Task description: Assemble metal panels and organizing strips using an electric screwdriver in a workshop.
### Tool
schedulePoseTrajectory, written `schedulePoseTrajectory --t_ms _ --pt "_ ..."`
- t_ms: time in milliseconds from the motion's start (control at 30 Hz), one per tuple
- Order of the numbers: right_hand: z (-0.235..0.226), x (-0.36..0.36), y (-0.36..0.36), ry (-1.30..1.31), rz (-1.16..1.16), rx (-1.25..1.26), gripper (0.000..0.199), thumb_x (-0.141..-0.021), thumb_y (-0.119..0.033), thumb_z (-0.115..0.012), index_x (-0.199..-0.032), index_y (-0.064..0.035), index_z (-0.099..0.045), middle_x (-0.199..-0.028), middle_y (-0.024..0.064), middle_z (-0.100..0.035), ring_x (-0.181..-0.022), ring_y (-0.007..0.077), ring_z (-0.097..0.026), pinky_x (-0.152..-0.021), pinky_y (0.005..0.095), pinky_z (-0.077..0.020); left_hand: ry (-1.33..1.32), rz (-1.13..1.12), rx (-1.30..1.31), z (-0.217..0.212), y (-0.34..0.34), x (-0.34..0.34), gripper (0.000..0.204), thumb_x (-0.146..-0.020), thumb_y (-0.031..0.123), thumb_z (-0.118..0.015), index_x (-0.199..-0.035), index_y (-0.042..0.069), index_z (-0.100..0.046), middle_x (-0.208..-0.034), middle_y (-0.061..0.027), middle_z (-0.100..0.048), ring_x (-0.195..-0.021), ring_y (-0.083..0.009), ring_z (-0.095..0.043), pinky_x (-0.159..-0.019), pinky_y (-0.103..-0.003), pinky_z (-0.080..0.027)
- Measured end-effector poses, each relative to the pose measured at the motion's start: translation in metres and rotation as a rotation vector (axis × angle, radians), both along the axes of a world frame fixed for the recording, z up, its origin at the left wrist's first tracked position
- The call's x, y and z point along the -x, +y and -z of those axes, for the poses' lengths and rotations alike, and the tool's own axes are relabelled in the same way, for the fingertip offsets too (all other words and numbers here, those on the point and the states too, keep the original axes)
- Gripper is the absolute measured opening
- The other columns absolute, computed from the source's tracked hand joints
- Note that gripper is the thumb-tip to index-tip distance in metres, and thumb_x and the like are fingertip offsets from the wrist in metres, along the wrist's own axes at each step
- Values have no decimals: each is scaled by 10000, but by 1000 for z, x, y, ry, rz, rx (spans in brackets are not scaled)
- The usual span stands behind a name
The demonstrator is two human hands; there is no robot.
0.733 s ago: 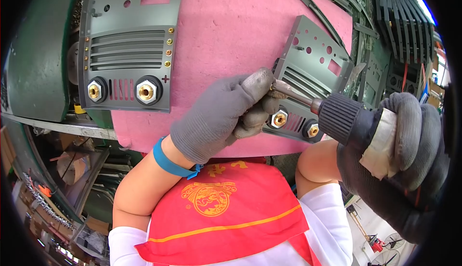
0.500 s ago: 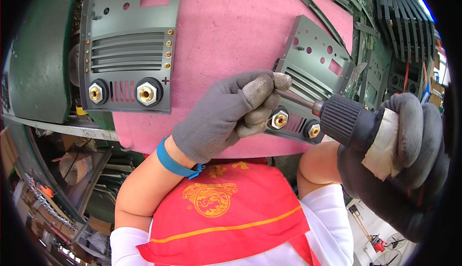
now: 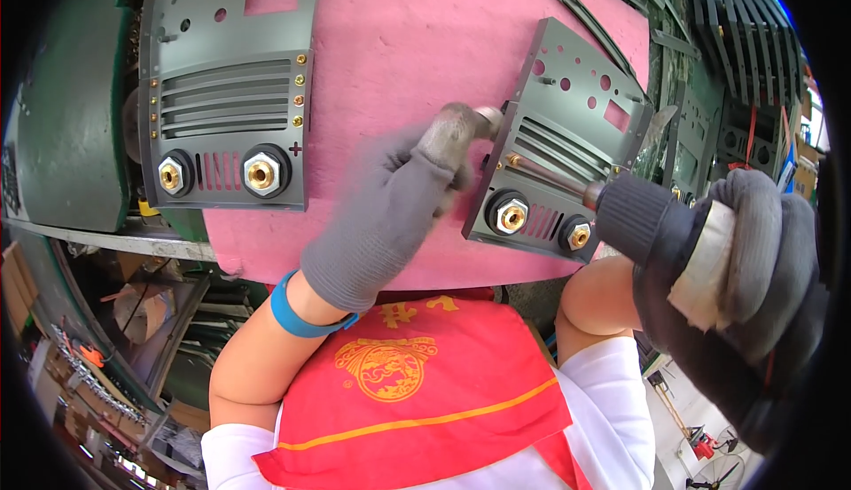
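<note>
Several right-hand fingers (image 3: 773,233) wrapped around a black screwdriver (image 3: 634,215); left fingers (image 3: 446,135) half-curled, blurred, beside a gray panel (image 3: 572,95), hold unclear.

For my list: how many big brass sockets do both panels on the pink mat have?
4: low on the left panel, first socket, second socket; low on the right panel, third socket, fourth socket.
</note>
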State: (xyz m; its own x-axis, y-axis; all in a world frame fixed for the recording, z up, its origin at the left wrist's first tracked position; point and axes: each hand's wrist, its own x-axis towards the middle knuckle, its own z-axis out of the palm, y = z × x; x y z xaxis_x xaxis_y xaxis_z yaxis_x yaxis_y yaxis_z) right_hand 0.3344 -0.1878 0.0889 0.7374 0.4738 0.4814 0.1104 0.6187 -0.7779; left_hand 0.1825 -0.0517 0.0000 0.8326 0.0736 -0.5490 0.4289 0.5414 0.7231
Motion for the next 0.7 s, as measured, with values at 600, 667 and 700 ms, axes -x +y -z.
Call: schedulePoseTrajectory --t_ms 600,667,700 --pt "36 -3 13 -92 -221 200 252 -894 -325 -700 -1014 -111 -642 -779 -55 -462 -592 91 -429 -576 227 -361 -53 -143 -565 17 -35 -5 446 -906 15 -614 -1345 -28 -548 -673 16 -307 -616 -68 -358 -573 -252 -365" --pt "39 -2 15 -105 -248 224 266 -893 -337 -701 -1022 -111 -643 -785 -53 -464 -596 90 -431 -579 226 -363 -44 -150 -563 17 -36 -5 434 -906 16 -619 -1332 -31 -557 -670 13 -307 -613 -70 -356 -572 -256 -363" --pt "40 -4 17 -112 -262 234 274 -893 -342 -702 -1026 -111 -643 -788 -52 -464 -599 89 -432 -581 226 -363 -42 -149 -562 17 -36 -5 430 -905 17 -622 -1327 -33 -560 -669 12 -307 -612 -71 -355 -573 -257 -363"
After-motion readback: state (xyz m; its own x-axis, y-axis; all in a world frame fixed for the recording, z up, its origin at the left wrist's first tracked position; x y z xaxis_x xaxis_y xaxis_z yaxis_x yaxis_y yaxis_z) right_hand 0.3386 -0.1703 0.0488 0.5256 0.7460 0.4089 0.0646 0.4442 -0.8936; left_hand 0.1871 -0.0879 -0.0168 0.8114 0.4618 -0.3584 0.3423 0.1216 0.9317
